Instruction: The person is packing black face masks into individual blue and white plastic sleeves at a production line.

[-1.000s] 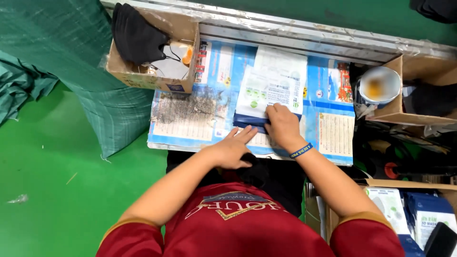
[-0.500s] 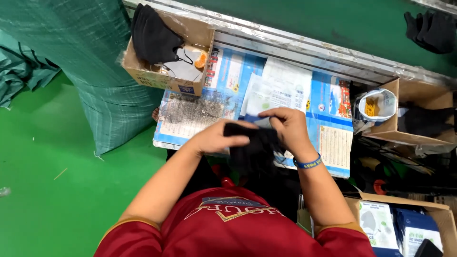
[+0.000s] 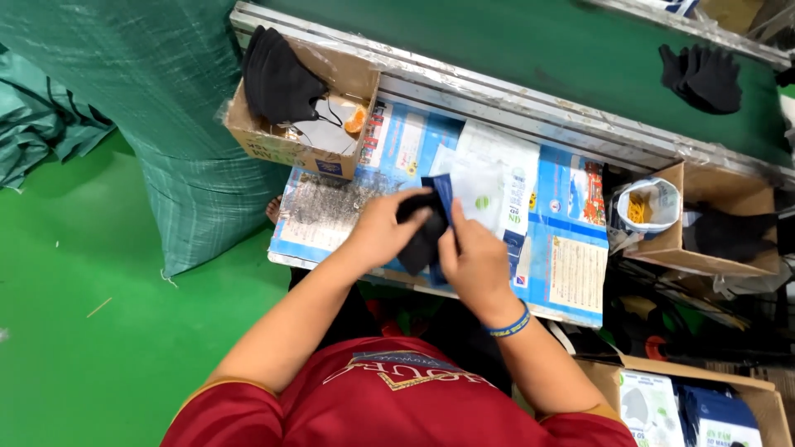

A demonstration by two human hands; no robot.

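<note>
Over the tabletop's near edge, the left hand grips a black mask while the right hand pinches the white pouch open, mouth toward it for easy sliding.

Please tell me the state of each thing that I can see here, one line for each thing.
left hand: closed on the black mask
right hand: gripping the pouch
black mask: folded, held at the pouch mouth
pouch: held open at its lower end
left cardboard box: open, with black masks inside
right cardboard box: open, dark contents
plastic bag: open, yellow pieces inside
</note>
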